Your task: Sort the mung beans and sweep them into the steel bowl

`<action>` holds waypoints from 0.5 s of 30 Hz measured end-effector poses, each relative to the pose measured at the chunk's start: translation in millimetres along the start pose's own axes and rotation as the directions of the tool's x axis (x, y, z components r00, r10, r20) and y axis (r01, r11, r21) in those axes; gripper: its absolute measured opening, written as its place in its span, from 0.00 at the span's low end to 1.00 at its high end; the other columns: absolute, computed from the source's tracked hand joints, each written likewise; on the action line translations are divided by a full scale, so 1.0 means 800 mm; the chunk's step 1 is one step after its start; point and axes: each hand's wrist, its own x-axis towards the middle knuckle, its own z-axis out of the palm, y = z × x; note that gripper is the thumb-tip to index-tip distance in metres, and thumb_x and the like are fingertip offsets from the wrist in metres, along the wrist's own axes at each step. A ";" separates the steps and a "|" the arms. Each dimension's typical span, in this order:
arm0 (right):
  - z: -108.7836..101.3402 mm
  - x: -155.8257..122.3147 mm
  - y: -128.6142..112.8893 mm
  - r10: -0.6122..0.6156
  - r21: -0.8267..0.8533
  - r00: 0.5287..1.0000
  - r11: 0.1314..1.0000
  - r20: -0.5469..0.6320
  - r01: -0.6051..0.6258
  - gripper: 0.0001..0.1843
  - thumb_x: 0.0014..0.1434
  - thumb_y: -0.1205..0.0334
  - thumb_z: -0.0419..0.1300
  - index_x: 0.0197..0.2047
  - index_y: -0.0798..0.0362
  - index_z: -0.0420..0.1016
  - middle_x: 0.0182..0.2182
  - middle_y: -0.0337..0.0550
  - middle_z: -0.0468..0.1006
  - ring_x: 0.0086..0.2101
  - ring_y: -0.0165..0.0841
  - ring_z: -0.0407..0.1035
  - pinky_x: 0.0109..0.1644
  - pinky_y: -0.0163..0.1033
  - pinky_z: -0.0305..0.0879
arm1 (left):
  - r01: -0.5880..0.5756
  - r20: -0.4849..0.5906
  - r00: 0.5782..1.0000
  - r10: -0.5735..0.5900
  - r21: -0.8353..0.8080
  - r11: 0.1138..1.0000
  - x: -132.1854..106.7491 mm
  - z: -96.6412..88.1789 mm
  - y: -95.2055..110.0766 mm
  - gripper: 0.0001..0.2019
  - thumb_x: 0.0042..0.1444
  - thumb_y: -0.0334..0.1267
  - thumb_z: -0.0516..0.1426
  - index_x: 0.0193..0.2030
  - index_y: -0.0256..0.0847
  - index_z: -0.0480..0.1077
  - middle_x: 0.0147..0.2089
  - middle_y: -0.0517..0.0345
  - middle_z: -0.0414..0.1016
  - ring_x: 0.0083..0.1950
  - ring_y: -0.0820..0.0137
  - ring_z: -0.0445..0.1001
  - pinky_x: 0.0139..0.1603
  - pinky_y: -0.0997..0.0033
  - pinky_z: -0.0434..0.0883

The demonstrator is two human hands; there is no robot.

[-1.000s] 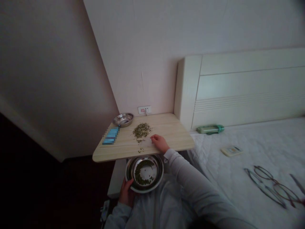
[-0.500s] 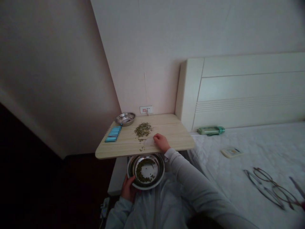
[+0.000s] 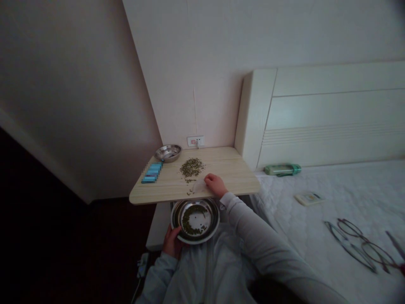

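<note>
My left hand [image 3: 172,242] grips the near left rim of a stainless steel bowl [image 3: 216,226], thumb over the edge. The bowl sits just below the table's front edge, with small green beans or seeds [image 3: 189,223] curved along the left of its bottom. Over the front of the wooden tabletop [image 3: 234,169], my right hand [image 3: 215,185] is closed on a thin, translucent whitish sheet, perhaps a plastic scraper [image 3: 199,185]. A loose pile of the same greenish grains [image 3: 191,167] lies beyond the sheet. A few stray grains [image 3: 190,192] lie near the edge beside it.
A second steel bowl [image 3: 168,153] stands at the table's back left, behind a pixelated blue phone-like object [image 3: 152,172]. A wall socket [image 3: 195,141] is behind. On the bed at right lie a green bottle [image 3: 282,169], a pale flat object [image 3: 309,198] and glasses [image 3: 351,245].
The whole view has shifted slightly, so the scene appears a little higher. Both hands, the bowl and the sheet keep almost the same places relative to the table.
</note>
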 end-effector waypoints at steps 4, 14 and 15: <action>0.000 0.000 0.002 -0.015 0.009 1.000 1.000 0.004 0.015 0.08 0.47 0.64 0.48 0.25 0.54 0.68 0.20 0.37 0.69 0.25 0.27 0.62 0.29 0.31 0.54 | 0.000 0.005 1.000 0.000 0.011 1.000 0.000 -0.001 0.000 0.24 0.37 0.28 0.56 0.45 0.42 0.63 0.21 0.63 0.70 0.19 0.72 0.68 0.13 0.76 0.62; -0.001 -0.002 0.000 -0.012 0.013 1.000 1.000 0.014 0.012 0.08 0.47 0.63 0.49 0.24 0.54 0.68 0.20 0.36 0.69 0.25 0.27 0.61 0.29 0.31 0.53 | -0.005 0.028 1.000 0.004 0.036 0.999 -0.002 0.000 0.001 0.25 0.36 0.30 0.56 0.47 0.43 0.61 0.21 0.63 0.69 0.17 0.71 0.66 0.09 0.76 0.59; -0.001 -0.002 0.001 -0.012 0.010 1.000 1.000 0.018 0.012 0.08 0.47 0.63 0.49 0.24 0.54 0.68 0.20 0.37 0.69 0.25 0.27 0.61 0.28 0.31 0.53 | -0.005 0.029 1.000 0.004 0.035 0.999 -0.001 0.000 0.001 0.26 0.36 0.30 0.56 0.47 0.42 0.61 0.21 0.63 0.69 0.18 0.71 0.67 0.09 0.77 0.59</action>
